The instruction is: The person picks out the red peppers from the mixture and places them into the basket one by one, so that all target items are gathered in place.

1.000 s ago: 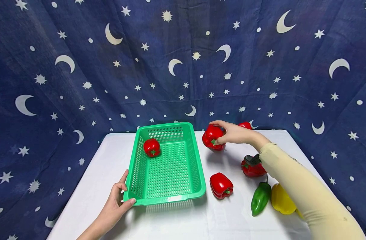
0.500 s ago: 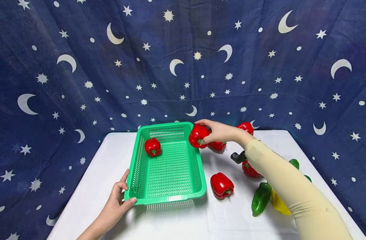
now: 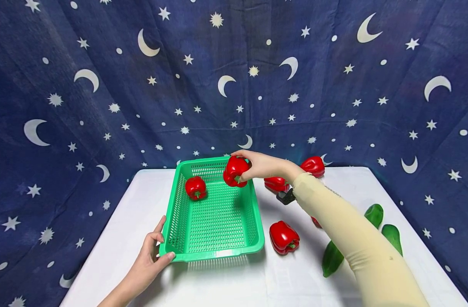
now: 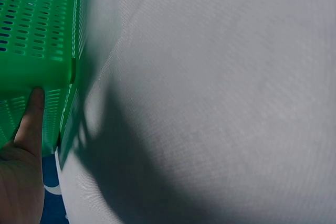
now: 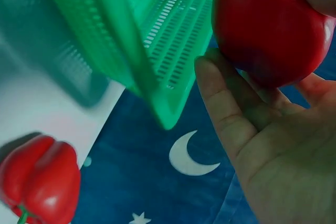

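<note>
My right hand (image 3: 260, 165) holds a red bell pepper (image 3: 235, 171) over the back right part of a green plastic basket (image 3: 203, 257). In the right wrist view, the thumb lies by the stem of this pepper (image 5: 270, 30) and the fingers are beneath it. Another red bell pepper (image 3: 195, 188) lies in the basket's back left corner. At the basket's front left corner, my left hand (image 3: 146, 258) grips the rim, thumb on top and fingers along the outer side. The left wrist view catches one digit of this hand (image 4: 23, 166) against the basket's wall (image 4: 37, 72).
Right of the basket lie several more red bell peppers: one in front (image 3: 284, 237), one behind (image 3: 276, 184) and one at the back edge (image 3: 313, 166). Green vegetables (image 3: 374, 215) lie farther right, partly behind the sleeve (image 3: 345, 234). A starry cloth (image 3: 203, 85) hangs behind the white table (image 3: 226, 290).
The right hand has carried the red bell pepper leftward from the table's back right to above the basket, uncovering another pepper behind it. The left hand stays at the basket's corner.
</note>
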The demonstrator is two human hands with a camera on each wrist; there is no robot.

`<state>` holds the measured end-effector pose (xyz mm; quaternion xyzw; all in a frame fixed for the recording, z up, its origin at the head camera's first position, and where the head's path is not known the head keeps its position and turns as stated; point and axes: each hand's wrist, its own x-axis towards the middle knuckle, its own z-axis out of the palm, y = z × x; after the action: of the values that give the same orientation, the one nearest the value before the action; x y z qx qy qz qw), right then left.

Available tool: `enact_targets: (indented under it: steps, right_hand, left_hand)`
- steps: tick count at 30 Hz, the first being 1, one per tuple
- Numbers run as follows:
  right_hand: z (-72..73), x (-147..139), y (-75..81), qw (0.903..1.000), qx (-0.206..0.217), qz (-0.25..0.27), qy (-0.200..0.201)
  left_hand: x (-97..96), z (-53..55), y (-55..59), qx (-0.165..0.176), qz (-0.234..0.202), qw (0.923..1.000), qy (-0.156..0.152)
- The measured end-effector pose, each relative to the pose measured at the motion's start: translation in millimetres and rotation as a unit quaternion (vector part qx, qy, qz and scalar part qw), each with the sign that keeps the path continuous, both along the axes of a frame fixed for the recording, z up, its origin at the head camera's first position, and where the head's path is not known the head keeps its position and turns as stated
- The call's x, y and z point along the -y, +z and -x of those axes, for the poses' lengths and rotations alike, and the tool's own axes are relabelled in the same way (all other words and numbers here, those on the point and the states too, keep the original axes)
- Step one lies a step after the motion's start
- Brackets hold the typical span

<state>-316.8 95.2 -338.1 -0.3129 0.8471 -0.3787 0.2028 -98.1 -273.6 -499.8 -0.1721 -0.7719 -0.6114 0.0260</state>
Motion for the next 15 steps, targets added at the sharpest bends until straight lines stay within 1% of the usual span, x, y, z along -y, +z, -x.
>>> enact_targets:
  steps: [6,12,15]
  right_hand:
    - [7.2,23.9,1.5,0.9999,-0.003,0.01,0.011]
    - [12.2,46.3,1.3,0.9998,0.002,0.018,0.009]
    - [14.5,55.5,-0.5,0.9998,0.0,0.02,0.009]
  left_hand:
    - [0.8,-0.3,1.1,0.008,-0.003,1.0,0.0]
    - [0.0,0.6,1.7,0.011,0.002,0.9999,0.002]
    - [-0.1,0.4,2.2,0.016,0.004,0.9998,0.007]
